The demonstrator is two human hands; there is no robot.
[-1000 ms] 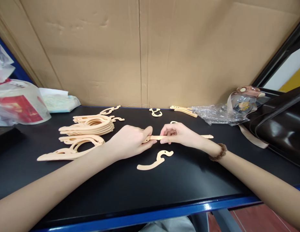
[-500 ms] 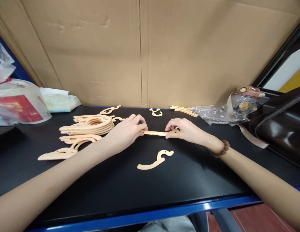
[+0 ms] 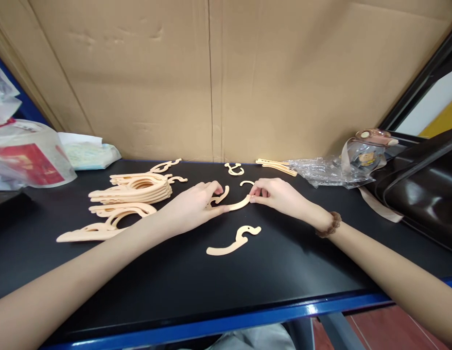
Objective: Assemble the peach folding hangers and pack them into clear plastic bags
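From my remote view, curved hanger piece lies between the hands, just above centre of the tabletop. Left hand: thumb and fingers pinching its left end. Right hand: fingertips closed on its right end. Loose hooked piece at 6 o'clock from it; stacked hanger parts at 9 o'clock. Judgement: light, fairly stiff plastic, smooth enough to slip; narrow joints probably weakest. I'd grip the broad flats near each joint, without twisting.

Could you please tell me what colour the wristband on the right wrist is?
The wristband is brown, seen best in the head view.
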